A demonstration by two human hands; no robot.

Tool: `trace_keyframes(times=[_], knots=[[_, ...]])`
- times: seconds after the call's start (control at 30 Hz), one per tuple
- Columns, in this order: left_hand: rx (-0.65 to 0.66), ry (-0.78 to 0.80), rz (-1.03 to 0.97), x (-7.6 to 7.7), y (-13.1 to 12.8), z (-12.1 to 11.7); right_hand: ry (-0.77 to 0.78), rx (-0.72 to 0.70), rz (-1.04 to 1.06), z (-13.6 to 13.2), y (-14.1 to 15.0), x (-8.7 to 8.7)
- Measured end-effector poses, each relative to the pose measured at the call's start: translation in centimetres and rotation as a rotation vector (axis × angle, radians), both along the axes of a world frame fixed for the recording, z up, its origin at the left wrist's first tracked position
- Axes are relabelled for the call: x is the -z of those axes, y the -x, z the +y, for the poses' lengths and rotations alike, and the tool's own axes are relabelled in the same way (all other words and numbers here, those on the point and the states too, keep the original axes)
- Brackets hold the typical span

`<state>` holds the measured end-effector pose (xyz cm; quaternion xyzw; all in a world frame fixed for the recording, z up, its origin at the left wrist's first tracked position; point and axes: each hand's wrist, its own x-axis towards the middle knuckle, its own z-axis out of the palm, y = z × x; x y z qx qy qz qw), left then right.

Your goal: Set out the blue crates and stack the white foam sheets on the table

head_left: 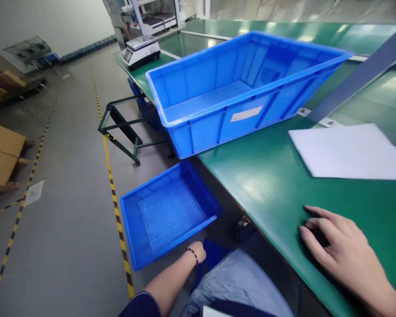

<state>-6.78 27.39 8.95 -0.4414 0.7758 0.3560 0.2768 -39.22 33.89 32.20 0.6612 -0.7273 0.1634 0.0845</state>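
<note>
Two hands (343, 248) (198, 252), one tabletop bin (218, 127)

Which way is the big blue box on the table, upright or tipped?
Upright: the big blue box has its open top facing up.

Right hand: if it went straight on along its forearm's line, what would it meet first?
Probably the near wall of the big blue bin, after crossing bare green tabletop. The right hand's curled fingers make the exact line, and depth, uncertain.
</note>
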Motion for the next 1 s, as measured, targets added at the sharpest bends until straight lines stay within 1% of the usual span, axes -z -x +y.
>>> trace_keyframes(times=[0.07, 0.17, 0.23, 0.3, 0.33, 0.37, 0.43, 0.5, 0.57, 0.73, 0.8, 0.87, 1.0], knots=[[-0.014, 0.158, 0.080, -2.1, -1.7, 0.8, 0.026, 0.002, -0.008, 0.0, 0.0, 0.2], [-0.036, 0.400, 0.175, -4.8, -5.5, 1.5, 0.028, 0.021, -0.017, 0.0, -0.1, 0.4], [-0.060, 0.537, 0.192, -5.7, -7.9, 1.4, 0.031, 0.029, -0.014, -0.1, -0.3, 0.3], [-0.103, 0.654, 0.137, -6.0, -9.8, 0.6, 0.024, 0.034, -0.008, -0.1, -0.6, 0.0], [-0.117, 0.671, 0.080, -6.0, -10.5, 0.0, 0.019, 0.038, -0.006, -0.2, -0.7, -0.1], [-0.119, 0.659, 0.020, -5.9, -10.9, -0.6, 0.014, 0.044, -0.005, -0.2, -0.8, -0.1], [-0.084, 0.561, -0.071, -5.6, -11.4, -1.7, 0.010, 0.053, -0.005, -0.2, -0.9, -0.2], [-0.037, 0.483, -0.090, -5.2, -11.3, -2.1, 0.015, 0.053, -0.010, -0.2, -0.9, -0.1], [-0.009, 0.468, -0.079, -4.8, -11.0, -1.5, 0.028, 0.051, -0.017, -0.3, -0.8, 0.0], [0.054, 0.407, -0.081, -3.9, -9.7, 1.5, 0.055, 0.053, -0.028, -0.3, -0.8, 0.2], [0.056, 0.391, -0.102, -3.7, -9.6, 1.8, 0.055, 0.056, -0.036, -0.3, -0.9, 0.1], [0.037, 0.389, -0.131, -3.7, -9.8, 1.2, 0.055, 0.059, -0.041, -0.3, -1.0, 0.0], [-0.022, 0.401, -0.185, -4.2, -10.4, -1.2, 0.055, 0.064, -0.056, -0.4, -0.9, 0.2]])
